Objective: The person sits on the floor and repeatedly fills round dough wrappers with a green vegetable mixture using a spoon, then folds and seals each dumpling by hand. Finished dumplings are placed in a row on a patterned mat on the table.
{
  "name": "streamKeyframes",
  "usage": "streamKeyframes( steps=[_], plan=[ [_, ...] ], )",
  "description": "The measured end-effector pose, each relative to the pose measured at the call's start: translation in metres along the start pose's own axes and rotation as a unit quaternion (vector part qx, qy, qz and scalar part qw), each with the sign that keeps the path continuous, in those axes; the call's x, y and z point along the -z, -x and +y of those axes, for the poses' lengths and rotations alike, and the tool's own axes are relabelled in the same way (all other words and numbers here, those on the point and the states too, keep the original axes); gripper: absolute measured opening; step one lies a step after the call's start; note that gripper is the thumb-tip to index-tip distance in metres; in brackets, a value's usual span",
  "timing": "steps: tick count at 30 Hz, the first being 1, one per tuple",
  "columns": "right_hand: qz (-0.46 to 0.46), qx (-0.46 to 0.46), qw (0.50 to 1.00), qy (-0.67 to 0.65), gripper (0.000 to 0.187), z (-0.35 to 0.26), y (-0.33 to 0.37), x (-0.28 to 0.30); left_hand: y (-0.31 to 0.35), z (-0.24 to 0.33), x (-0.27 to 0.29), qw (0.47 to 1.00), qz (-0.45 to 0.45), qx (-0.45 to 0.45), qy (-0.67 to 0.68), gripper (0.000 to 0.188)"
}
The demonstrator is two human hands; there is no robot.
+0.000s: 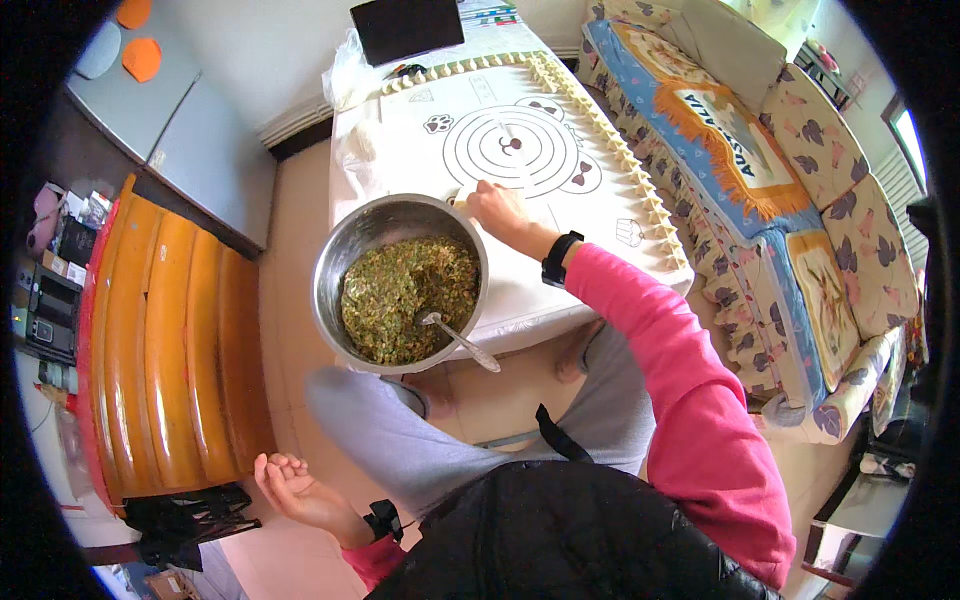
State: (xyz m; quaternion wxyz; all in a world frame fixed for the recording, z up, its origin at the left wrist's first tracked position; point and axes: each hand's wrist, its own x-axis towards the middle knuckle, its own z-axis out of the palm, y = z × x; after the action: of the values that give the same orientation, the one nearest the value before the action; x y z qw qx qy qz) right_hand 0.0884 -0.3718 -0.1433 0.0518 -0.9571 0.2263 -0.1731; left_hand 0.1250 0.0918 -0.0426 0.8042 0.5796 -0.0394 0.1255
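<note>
My right hand (497,210) reaches over the white table just beyond the metal bowl's right rim. Its fingers are pinched together, and a small pale bit shows by the fingertips, too hidden to name. The steel bowl (330,300) holds chopped green filling (400,290). A metal spoon (465,342) stands in the filling, its handle leaning over the near rim. Off to the lower left, away from the table, my left hand (300,495) is palm up with loosely bent fingers and nothing visible in it. Rows of pale dumplings (625,165) line the mat's far and right edges.
The white mat (590,215) bears a bear drawing with rings. A clear plastic bag (350,75) and a dark screen (408,28) are at the table's far end. A patterned sofa (800,130) stands right; an orange slatted wooden piece (180,340) stands left.
</note>
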Motion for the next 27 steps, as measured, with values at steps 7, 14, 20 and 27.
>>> streamKeyframes(
  steps=[7, 14, 20, 27],
  plan=[
    [0.047, -0.017, 0.998, -0.038, 0.008, -0.007, 0.005, -0.008, 0.008, 0.008, -0.006, 1.000, -0.013, -0.012, -0.004, 0.021],
    [0.084, -0.079, 0.987, -0.108, 0.016, -0.006, 0.012, 0.028, 0.012, 0.009, -0.018, 0.999, -0.046, -0.004, 0.008, 0.023],
    [0.182, -0.027, 0.952, -0.243, 0.026, -0.036, 0.028, 0.115, 0.033, 0.006, -0.055, 0.973, -0.208, 0.068, 0.074, 0.033],
    [-0.059, -0.082, 0.755, -0.648, 0.041, -0.129, 0.102, 0.203, 0.074, 0.001, -0.131, 0.686, -0.374, 0.517, 0.349, 0.069]
  ],
)
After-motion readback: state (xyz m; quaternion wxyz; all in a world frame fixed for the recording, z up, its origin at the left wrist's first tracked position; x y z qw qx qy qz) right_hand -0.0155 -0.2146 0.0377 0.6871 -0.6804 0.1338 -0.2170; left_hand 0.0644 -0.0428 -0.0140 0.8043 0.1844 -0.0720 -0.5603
